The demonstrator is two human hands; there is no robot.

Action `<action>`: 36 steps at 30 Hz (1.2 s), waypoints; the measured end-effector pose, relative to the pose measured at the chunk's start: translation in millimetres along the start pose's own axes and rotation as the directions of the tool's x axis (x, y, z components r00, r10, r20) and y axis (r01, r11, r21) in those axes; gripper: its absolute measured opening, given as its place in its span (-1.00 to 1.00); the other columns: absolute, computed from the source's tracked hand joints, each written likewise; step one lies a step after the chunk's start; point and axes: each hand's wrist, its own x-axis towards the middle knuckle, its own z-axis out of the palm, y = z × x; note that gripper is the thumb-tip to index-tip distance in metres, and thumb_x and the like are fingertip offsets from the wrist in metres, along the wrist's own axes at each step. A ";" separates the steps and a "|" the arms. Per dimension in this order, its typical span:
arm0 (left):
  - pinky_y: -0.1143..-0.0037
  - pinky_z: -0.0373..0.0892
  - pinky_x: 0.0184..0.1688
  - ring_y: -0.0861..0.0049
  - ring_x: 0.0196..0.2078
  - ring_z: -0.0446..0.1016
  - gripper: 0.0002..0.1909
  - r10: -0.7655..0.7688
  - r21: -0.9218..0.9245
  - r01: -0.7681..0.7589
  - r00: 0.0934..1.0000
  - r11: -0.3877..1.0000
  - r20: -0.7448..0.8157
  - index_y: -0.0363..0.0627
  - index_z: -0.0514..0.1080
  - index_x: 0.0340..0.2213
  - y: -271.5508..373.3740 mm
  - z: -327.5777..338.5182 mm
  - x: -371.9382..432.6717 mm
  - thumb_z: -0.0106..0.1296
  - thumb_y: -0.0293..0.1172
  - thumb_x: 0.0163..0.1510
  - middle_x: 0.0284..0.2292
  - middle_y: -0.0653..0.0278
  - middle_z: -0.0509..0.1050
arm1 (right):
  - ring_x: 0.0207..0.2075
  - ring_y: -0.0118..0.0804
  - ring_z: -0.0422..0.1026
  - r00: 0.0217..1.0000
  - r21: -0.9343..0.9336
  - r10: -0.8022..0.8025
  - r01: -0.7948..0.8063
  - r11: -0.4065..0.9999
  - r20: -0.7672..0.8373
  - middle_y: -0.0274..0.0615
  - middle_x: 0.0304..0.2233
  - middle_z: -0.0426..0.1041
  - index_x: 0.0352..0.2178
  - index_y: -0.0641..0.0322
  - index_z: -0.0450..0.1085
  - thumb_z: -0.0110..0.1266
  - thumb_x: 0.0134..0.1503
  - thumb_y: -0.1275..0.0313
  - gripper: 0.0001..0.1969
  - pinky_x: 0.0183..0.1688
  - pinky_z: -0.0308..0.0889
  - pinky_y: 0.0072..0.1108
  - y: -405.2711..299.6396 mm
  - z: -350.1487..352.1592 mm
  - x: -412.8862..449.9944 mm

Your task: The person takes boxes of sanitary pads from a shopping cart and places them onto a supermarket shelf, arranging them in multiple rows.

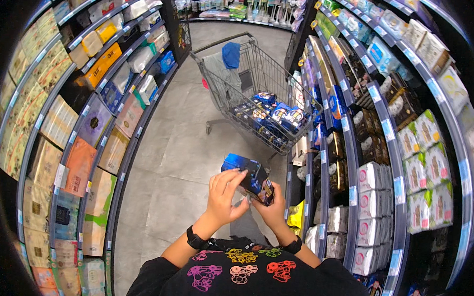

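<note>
A dark blue printed package (248, 173) is held in front of my body, tilted, with its long side slanting away from me. My right hand (273, 205) grips its near right end from below. On its left side lie the fingers of my left hand (225, 195), spread along the top edge with the thumb apart. Just beyond stands a wire shopping cart (260, 69), its basket holding several similar blue packages (280, 112). A grey garment (223, 76) and a blue cloth item (230, 55) hang over the cart's handle end.
Shelves of tissue packs (79, 167) line my left side. To my right, shelving holds white wrapped packs (369, 217) and green-and-white packs (426, 172). Grey tiled floor (169, 161) runs between them. Brushes and cleaning goods (263, 6) hang on a far display.
</note>
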 end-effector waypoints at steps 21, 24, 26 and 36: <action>0.38 0.13 0.01 0.18 -0.02 0.21 -0.29 -0.420 -0.140 0.553 0.753 0.821 0.506 -0.33 -0.05 0.05 -246.8 207.1 127.5 0.00 -0.46 -0.12 -0.10 -0.06 0.23 | -0.62 -0.37 0.41 0.614 0.614 0.749 -0.698 0.368 0.249 -0.14 -0.46 0.39 -0.26 0.26 0.17 0.05 -0.01 0.34 -0.67 -0.57 0.39 -0.57 144.6 18.7 281.3; 0.38 0.15 0.00 0.18 -0.06 0.25 -0.34 -0.362 -0.198 0.570 0.714 0.798 0.599 -0.35 -0.01 0.03 -272.4 234.8 155.0 -0.01 -0.43 -0.08 -0.11 -0.07 0.25 | -0.59 -0.35 0.41 0.553 0.623 0.794 -0.721 0.304 0.252 -0.16 -0.47 0.33 -0.20 0.28 0.12 0.05 -0.01 0.30 -0.59 -0.58 0.37 -0.57 165.7 23.4 307.2; 0.38 0.16 -0.02 0.16 -0.08 0.26 -0.34 -0.296 -0.257 0.555 0.715 0.791 0.633 -0.36 0.00 0.02 -293.8 256.3 172.5 -0.01 -0.41 -0.08 -0.12 -0.10 0.25 | -0.60 -0.35 0.39 0.517 0.632 0.826 -0.722 0.282 0.223 -0.21 -0.51 0.25 -0.16 0.30 0.07 0.07 -0.02 0.24 -0.50 -0.58 0.36 -0.56 184.8 30.9 325.9; 0.48 0.31 -0.25 0.46 -0.30 0.41 -0.33 -0.211 0.044 0.688 0.160 0.724 0.964 -0.17 -0.05 0.07 -458.4 344.4 256.3 -0.08 -0.17 0.01 -0.29 0.12 0.41 | -0.50 -0.36 0.40 0.353 0.293 0.936 -0.896 0.333 0.015 -0.26 -0.56 0.30 -0.29 0.28 0.22 0.12 -0.11 0.07 -0.48 -0.57 0.27 -0.58 271.4 91.6 440.7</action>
